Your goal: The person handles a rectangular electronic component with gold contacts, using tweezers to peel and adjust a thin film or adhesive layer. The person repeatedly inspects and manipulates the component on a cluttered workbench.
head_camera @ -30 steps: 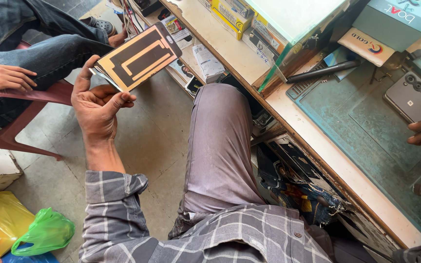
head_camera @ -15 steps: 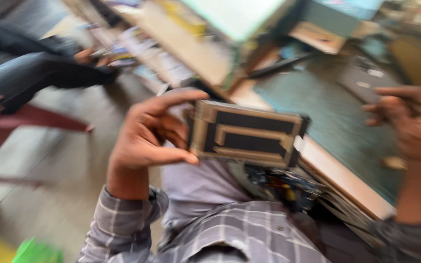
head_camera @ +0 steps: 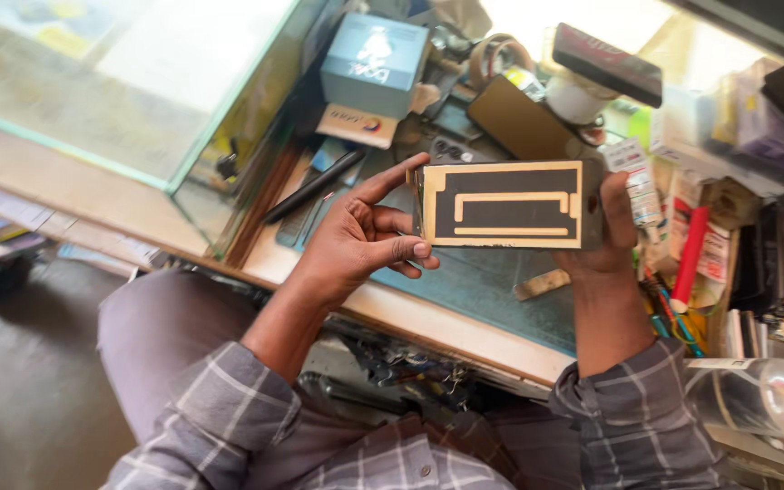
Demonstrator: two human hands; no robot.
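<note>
I hold a flat rectangular panel [head_camera: 505, 205], dark with tan adhesive strips, level over the workbench. My left hand [head_camera: 356, 240] pinches its left edge with forefinger and thumb. My right hand [head_camera: 605, 231] grips its right end from behind, fingers wrapped over the edge. A grey phone [head_camera: 451, 150] lies on the green mat [head_camera: 492, 286] just behind the panel, mostly hidden by it.
A glass display case [head_camera: 138, 100] stands at the left. A blue box [head_camera: 376, 63], a dark tablet [head_camera: 519, 122], a black pen [head_camera: 312, 186], a red marker [head_camera: 687, 259] and several small packets crowd the bench. A clear bottle [head_camera: 759, 395] lies at the right.
The panel has swung from my left side, over the floor, to above the bench. My right hand, free before, has taken hold of its right end. The view has turned toward the bench.
</note>
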